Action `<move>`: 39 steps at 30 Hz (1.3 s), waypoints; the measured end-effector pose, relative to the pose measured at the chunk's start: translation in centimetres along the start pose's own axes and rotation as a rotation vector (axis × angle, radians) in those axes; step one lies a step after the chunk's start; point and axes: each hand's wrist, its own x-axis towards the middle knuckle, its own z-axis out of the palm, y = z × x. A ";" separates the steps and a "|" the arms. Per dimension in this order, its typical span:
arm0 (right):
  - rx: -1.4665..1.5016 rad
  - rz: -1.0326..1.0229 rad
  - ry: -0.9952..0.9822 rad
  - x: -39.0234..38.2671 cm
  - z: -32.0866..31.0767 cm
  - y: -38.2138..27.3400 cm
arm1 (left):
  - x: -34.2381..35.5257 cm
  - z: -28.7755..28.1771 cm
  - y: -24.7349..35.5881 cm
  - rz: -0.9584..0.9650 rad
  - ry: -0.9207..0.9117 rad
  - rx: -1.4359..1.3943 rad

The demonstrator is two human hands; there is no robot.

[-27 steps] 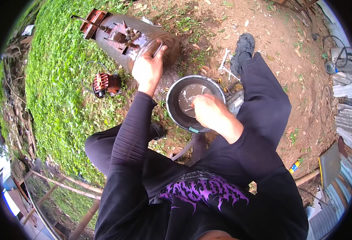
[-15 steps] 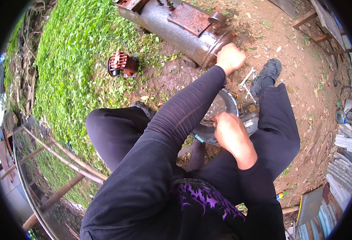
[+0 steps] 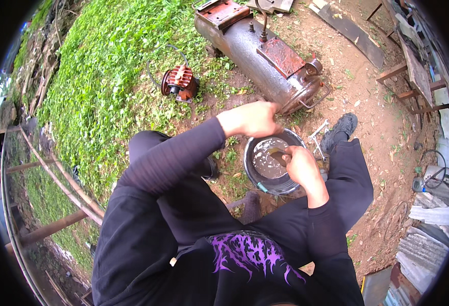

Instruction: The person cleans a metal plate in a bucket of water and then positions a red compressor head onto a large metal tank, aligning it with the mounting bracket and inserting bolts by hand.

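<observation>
A black bucket (image 3: 251, 173) of murky brown water with white foam stands between my legs. Over the water, my right hand (image 3: 304, 168) is closed on a small brownish, flat-looking thing (image 3: 277, 152), whose kind I cannot make out. Above the bucket's far left rim is my left hand (image 3: 255, 120), its fingers curled and slightly blurred; anything inside them is hidden. Just beyond it lies a wet, rusty metal tank (image 3: 250, 51) with red plates on top and a handle at its near end. My left hand appears apart from the tank.
A red finned compressor pump (image 3: 179, 84) sits on the grass to the left. Wrenches (image 3: 318, 137) lie on the soil between the bucket and my right shoe (image 3: 341, 131). Grey boards (image 3: 357, 35) are at the far right, corrugated sheets (image 3: 423, 245) at the lower right.
My left hand has come back from the tank's near end, toward the left and closer to the bucket. The view has shifted, showing more of the tank. My right hand stays over the bucket.
</observation>
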 end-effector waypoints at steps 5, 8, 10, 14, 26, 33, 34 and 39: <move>0.195 -0.075 -0.037 1.3 1.9 -2.1 | -5.5 2.2 -3.5 0.131 -0.036 -0.049; 0.365 -0.073 -0.049 2.1 4.7 -1.6 | -6.1 4.3 -4.4 0.169 0.084 0.001; 0.391 -0.039 -0.070 2.3 4.6 -3.4 | -6.7 3.7 -4.7 0.159 0.191 0.148; 0.568 0.022 -0.055 4.6 4.0 -1.7 | -9.2 2.0 -7.5 0.026 0.257 0.068; 0.422 0.752 0.911 23.8 -0.8 8.7 | -8.2 -1.7 -8.5 -0.029 0.282 0.298; 0.059 0.738 0.905 23.1 -1.8 9.7 | -8.0 -2.1 -9.2 -0.019 0.245 0.286; 0.055 0.730 0.916 22.9 -2.0 10.2 | -7.7 -2.4 -8.9 -0.011 0.244 0.287; -0.003 0.653 0.880 23.3 -2.5 12.8 | -7.3 -2.9 -8.2 0.021 0.227 0.268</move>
